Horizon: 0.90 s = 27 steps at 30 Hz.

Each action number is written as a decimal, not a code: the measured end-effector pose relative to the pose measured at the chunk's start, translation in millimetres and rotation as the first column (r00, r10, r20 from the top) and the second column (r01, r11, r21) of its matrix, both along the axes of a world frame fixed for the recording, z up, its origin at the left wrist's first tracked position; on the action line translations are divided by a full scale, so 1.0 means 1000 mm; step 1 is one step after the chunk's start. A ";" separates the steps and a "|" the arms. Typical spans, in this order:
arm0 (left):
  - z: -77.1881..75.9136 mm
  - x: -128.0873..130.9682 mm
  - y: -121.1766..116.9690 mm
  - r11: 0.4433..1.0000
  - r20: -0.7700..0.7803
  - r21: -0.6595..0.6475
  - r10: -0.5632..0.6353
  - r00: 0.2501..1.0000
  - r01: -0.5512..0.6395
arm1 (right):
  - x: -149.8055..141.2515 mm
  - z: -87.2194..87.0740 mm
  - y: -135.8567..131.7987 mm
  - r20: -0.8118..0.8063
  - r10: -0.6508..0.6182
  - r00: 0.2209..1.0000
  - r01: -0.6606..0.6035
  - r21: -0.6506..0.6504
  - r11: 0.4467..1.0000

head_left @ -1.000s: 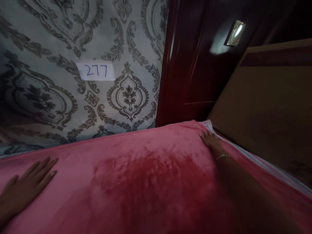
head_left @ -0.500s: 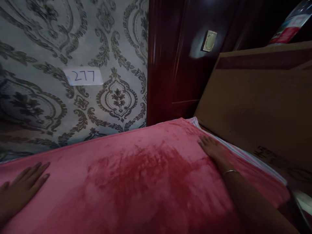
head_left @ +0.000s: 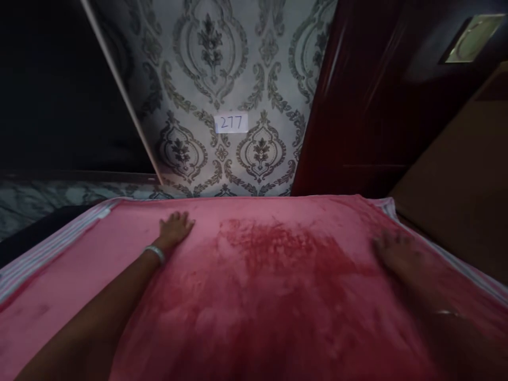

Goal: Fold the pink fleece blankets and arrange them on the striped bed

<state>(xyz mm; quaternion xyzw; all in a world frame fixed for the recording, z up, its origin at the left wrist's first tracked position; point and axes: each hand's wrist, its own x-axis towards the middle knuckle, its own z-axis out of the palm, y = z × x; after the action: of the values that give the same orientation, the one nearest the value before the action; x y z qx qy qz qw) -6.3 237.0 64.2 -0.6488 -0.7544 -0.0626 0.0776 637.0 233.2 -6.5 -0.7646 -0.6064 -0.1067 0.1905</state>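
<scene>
1 left hand (head_left: 173, 231) lies spread wide on pink cloth (head_left: 226, 323), left of its red patch (head_left: 280, 243); 1 right hand (head_left: 399, 256), blurred, looks open, right of it.

Dimly lit, the patterned wallpaper (head_left: 238, 79) bears a 277 label (head_left: 231, 123) beside glossy dark-red panelling (head_left: 357, 121).

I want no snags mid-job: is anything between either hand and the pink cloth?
Nothing visible stands in the way. The left hand rests on the pink cloth; the blurred right hand is at its right side, though contact there is unclear. The brown box stands beyond the cloth's right edge.
</scene>
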 end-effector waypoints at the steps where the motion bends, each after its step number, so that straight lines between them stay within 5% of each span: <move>1: -0.005 0.010 -0.005 0.999 0.006 -0.034 -0.033 0.999 0.033 | -0.030 0.002 -0.004 -0.019 0.023 1.000 -0.024 -0.051 0.998; 4: -0.025 0.045 -0.033 0.956 0.049 -0.135 -0.256 0.965 0.260 | -0.130 0.000 -0.028 -0.006 0.305 0.952 -0.305 -0.075 0.949; 7: -0.047 0.074 -0.072 0.879 0.097 -0.129 -0.450 0.888 0.460 | -0.202 -0.012 -0.054 0.049 0.550 0.834 -0.540 -0.135 0.831; 12: -0.061 0.075 -0.110 0.904 0.090 -0.064 -0.417 0.904 0.424 | -0.223 -0.034 -0.071 0.052 0.582 0.812 -0.551 -0.265 0.792; 16: -0.057 0.034 -0.121 0.952 0.087 -0.050 -0.299 0.950 0.303 | -0.211 -0.051 -0.063 0.068 0.606 0.792 -0.588 -0.181 0.788; 20: -0.049 -0.034 -0.140 0.997 0.046 -0.073 -0.036 0.998 0.039 | -0.205 -0.067 -0.056 0.066 0.641 0.765 -0.635 -0.091 0.767; 27: -0.035 -0.160 -0.180 0.964 0.032 -0.118 0.243 0.969 -0.238 | -0.200 -0.080 -0.043 -0.007 0.664 0.748 -0.664 -0.027 0.747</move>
<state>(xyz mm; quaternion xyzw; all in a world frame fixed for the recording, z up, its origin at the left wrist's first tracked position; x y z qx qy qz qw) -165.9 57.0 29.6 -0.5540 -0.8316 -0.0248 0.0302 437.4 190.4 -86.0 -0.5017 -0.8402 -0.0248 0.2045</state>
